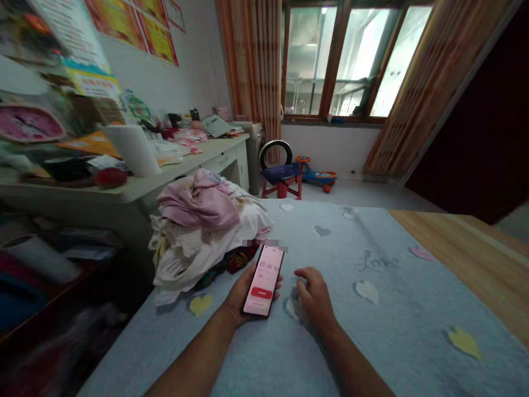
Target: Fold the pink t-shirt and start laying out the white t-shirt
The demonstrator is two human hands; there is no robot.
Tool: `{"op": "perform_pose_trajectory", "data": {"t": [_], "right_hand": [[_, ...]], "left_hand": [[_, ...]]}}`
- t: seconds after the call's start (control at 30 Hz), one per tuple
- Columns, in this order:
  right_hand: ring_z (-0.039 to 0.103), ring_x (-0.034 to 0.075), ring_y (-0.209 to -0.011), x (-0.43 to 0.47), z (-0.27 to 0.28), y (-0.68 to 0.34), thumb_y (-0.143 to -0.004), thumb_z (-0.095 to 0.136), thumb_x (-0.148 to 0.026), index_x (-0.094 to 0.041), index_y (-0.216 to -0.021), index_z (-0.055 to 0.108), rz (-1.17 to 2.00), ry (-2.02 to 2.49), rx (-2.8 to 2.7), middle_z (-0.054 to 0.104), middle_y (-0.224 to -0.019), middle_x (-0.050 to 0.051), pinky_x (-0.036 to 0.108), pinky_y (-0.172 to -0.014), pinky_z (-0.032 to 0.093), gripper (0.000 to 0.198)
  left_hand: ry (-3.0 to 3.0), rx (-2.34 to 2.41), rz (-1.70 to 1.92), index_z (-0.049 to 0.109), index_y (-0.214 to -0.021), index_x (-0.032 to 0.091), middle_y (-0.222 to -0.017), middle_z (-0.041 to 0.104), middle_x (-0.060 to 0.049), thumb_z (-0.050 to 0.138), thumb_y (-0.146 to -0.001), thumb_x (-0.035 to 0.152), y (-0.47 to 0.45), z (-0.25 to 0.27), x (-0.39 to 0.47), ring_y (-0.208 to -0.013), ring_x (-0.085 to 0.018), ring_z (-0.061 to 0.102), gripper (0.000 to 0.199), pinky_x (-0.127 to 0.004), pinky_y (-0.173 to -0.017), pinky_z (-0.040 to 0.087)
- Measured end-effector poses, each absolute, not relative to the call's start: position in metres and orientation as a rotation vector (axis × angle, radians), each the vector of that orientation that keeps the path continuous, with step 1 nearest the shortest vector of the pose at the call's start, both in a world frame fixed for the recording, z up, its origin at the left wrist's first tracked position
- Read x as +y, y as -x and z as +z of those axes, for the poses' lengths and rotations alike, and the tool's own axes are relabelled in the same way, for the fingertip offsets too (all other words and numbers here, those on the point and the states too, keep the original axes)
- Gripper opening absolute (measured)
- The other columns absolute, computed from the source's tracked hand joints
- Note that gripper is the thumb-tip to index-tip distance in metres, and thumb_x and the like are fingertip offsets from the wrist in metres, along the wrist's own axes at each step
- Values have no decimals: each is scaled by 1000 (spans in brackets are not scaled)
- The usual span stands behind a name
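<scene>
A smartphone point(263, 281) with a lit pinkish screen is gripped in my left hand point(241, 289), the fingertips showing along its right edge. Zeros of a timer and a red button are visible on the screen. To the right of the phone, my right hand point(314, 295) hovers over the bed with nothing in it; index finger and thumb are apart, the other fingers bent. Beyond the phone on the left lies a heap of crumpled clothes point(206, 237), white with a pink piece on top and dark patterned cloth below.
Under my arms is a light blue bedspread point(330, 248) with heart patches. A bare wooden strip point(454, 237) borders it on the right. A cluttered desk point(173, 171) runs along the left wall. Past the bed stand a stool point(281, 187) and a blue ride-on toy point(316, 175).
</scene>
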State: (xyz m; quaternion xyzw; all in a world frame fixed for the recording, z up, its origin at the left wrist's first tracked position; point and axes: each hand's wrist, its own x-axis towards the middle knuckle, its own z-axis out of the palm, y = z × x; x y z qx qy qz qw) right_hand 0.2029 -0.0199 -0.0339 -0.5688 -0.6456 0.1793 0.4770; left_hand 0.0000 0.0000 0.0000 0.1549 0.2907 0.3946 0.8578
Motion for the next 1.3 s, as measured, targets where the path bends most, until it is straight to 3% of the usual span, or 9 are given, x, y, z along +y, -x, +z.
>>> {"op": "perform_pose_trajectory", "data": {"t": [0.43,1.3], "right_hand": [[58,23,-91,-21,-28,-203,-78,47,-17,-19,-89,67,434,1418,-1581,66,-90,7,36,-84,44,23],[58,23,-86,-19,-27,-204,-78,45,-20,-18,-84,68,434,1419,-1554,67,-86,8,36,-81,44,24]], "left_hand": [[-315,599,819,52,-137,5,-107,73,-22,46,-98,50,3,0,-1,-87,-27,74,60,-38,-75,60],[-344,544,786,51,-138,4,-107,72,-24,48,-96,54,4,-4,-1,-86,-29,74,65,-37,-76,59]]}}
